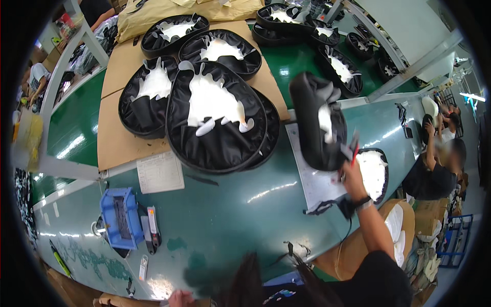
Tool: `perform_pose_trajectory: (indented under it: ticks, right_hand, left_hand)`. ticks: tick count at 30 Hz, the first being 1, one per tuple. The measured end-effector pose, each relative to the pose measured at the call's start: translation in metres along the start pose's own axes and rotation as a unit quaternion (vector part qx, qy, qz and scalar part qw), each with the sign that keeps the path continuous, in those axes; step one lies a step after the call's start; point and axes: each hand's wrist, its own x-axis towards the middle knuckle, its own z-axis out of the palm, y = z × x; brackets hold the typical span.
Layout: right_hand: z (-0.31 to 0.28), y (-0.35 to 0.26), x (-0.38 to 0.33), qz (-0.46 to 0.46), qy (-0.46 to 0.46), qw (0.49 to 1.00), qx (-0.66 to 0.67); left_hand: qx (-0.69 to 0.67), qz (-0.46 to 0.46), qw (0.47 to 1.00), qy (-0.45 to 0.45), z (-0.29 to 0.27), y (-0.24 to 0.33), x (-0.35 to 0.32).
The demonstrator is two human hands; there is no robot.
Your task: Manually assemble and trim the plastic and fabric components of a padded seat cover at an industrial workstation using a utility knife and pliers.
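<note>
My right hand [352, 181] is closed around a red-handled tool with a pointed grey end [354, 148], probably scissors or snips. Right beside it, a padded black cover [312, 117] with white lining stands tilted and slightly blurred; whether the fingers also grip it I cannot tell. Just right of this hand lies another black-rimmed piece with a white inside [372, 171]. Low at the bottom edge, my left hand [181, 298] shows only in part, blurred, near the table's front edge, its grip unclear. In front, a large black cover [220, 143] with ragged white lining rests on others.
More black covers [220, 48] sit on cardboard [115, 148]. Papers [160, 173] lie on the green table [230, 204], with a blue bin [121, 217] and a box cutter [152, 227] at left. A metal frame post [414, 66] crosses the right. Another person [434, 169] works there.
</note>
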Motion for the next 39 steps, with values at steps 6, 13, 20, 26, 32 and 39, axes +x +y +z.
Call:
perform_pose_trajectory:
  ticks: [6, 13, 20, 26, 32, 39]
  right_hand:
    - [0.0, 0.009, -0.197, 0.089, -0.183, 0.969, -0.137]
    - [0.087, 0.026, -0.246, -0.101, -0.371, 0.906, -0.178]
    - [0.122, 0.013, -0.264, 0.017, -0.41, 0.886, -0.218]
    - [0.124, -0.006, -0.288, -0.135, -0.326, 0.892, -0.282]
    - [0.133, -0.049, -0.304, -0.242, -0.358, 0.754, -0.495]
    - [0.157, -0.05, -0.306, -0.3, -0.372, 0.691, -0.542]
  left_hand:
    - [-0.203, 0.202, 0.934, -0.214, 0.108, 0.052, -0.014]
    - [-0.146, 0.21, 0.967, 0.016, 0.097, -0.001, -0.002]
    - [0.209, 0.527, 0.821, 0.064, 0.107, 0.011, -0.049]
    - [0.303, 0.563, 0.766, 0.063, 0.168, 0.001, -0.022]
    - [0.156, 0.52, 0.839, -0.033, 0.157, 0.001, -0.016]
    - [0.139, 0.501, 0.853, -0.051, 0.148, 0.004, -0.018]
